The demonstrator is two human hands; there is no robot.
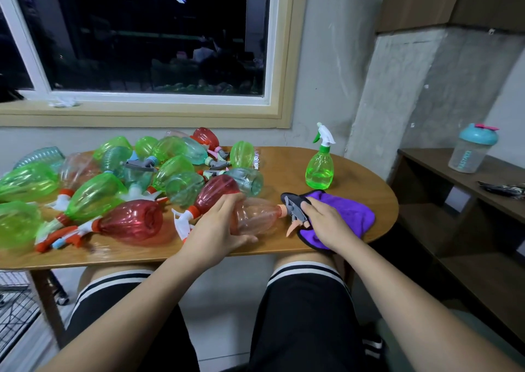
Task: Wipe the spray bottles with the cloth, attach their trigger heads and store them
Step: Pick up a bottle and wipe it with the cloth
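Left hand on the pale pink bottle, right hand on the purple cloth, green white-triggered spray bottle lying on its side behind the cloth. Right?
No: the green plastic spray bottle with the white trigger head stands upright behind the purple cloth, per the head view. The rest holds.

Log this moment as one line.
left hand: holds pale pink bottle on table | right hand: on purple cloth, touching grey trigger head | green bottle: upright, assembled
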